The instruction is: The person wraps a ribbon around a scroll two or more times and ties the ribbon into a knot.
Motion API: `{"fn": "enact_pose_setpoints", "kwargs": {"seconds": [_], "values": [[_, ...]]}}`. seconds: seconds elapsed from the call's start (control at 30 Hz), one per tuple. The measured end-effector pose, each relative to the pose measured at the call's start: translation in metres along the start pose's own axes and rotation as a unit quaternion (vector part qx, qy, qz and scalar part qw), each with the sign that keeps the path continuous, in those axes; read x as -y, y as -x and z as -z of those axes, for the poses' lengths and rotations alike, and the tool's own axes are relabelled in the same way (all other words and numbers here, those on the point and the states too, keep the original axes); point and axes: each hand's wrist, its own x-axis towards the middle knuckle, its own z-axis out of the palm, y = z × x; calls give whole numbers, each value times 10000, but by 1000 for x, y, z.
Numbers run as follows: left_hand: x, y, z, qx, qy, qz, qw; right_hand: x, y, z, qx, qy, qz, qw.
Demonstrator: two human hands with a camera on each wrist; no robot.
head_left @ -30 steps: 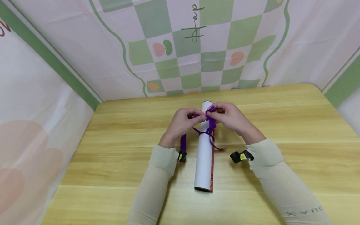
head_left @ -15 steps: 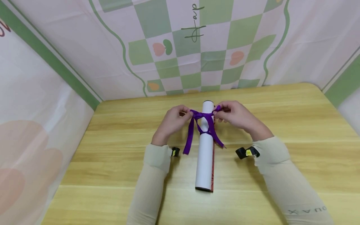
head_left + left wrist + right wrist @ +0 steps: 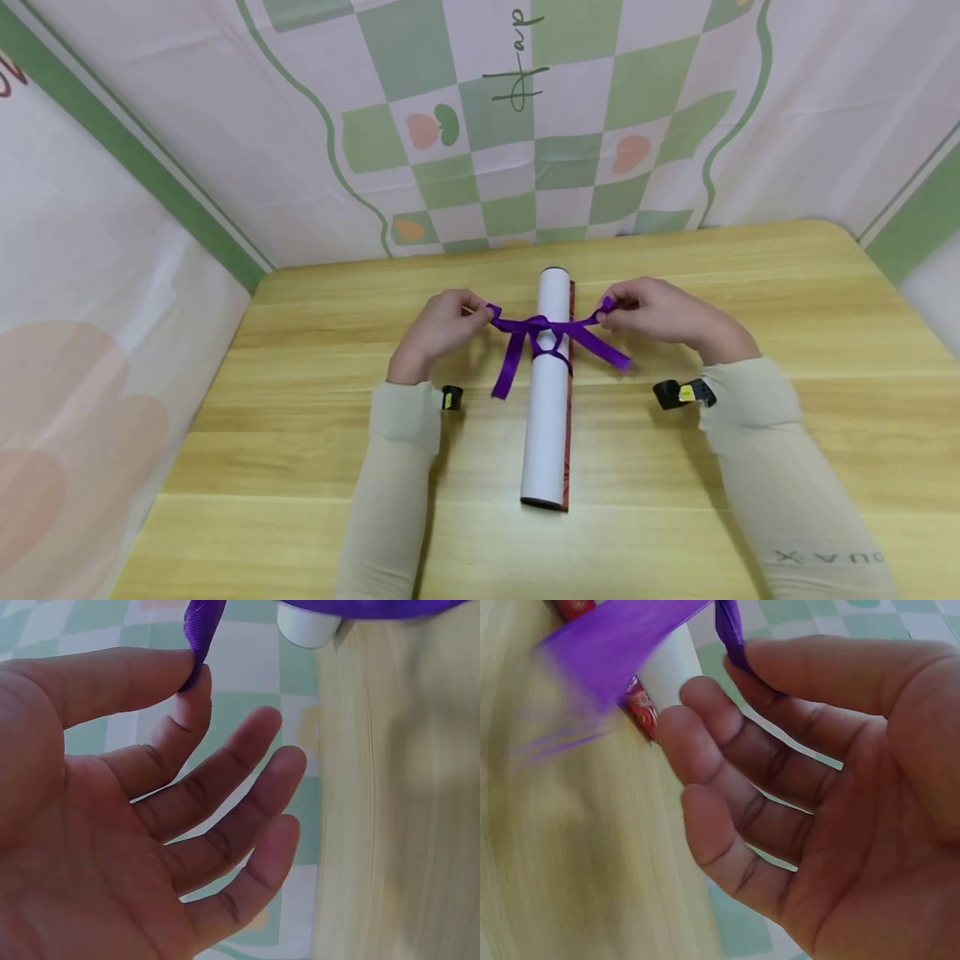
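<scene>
A rolled white paper scroll [image 3: 545, 433] lies lengthwise on the table, a red patterned edge showing along its right side. Purple ribbon [image 3: 512, 362] is wound round its upper half and knotted on top, with two tails hanging out to the sides. On the left, my left hand [image 3: 442, 325] pinches one part of the ribbon between thumb and index finger, the other fingers loosely bent in the left wrist view. My right hand [image 3: 663, 312] pinches the opposite part the same way. Between the hands the ribbon stretches nearly straight across the scroll.
The scroll rests on a wooden table [image 3: 300, 433]. Behind it hangs a green-and-white checked cloth [image 3: 570, 162], with another printed cloth [image 3: 90, 275] on the left. A black wrist camera [image 3: 452, 397] is on the left wrist, another black camera [image 3: 682, 393] on the right.
Both hands have moved apart, left hand leftward and right hand rightward, drawing the ribbon out. The knot has tightened down toward the scroll, and the tails have spread. The scroll has barely moved.
</scene>
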Motion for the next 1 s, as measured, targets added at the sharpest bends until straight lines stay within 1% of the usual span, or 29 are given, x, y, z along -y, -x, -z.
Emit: {"fn": "enact_pose_setpoints", "kwargs": {"seconds": [0.17, 0.27, 0.43, 0.5, 0.6, 0.77, 1.0], "values": [[7, 0, 3, 264, -213, 118, 9994, -8, 2, 4, 191, 125, -169, 9996], [10, 1, 5, 395, -290, 228, 9985, -14, 3, 7, 292, 119, -260, 9992], [14, 1, 6, 571, -407, 400, 9967, -23, 7, 12, 484, -21, -294, 9984], [15, 1, 7, 602, -476, 456, 9960, -25, 8, 14, 566, -49, -330, 9978], [16, 2, 8, 610, -618, 611, 9943, -29, 10, 15, 667, 46, -365, 9971], [17, 4, 9, 708, -893, 850, 9898, -36, 12, 18, 848, 120, -378, 9956], [17, 2, 7, 816, -1382, 864, 9833, -45, 16, 22, 1048, 4, -527, 9931]]}}
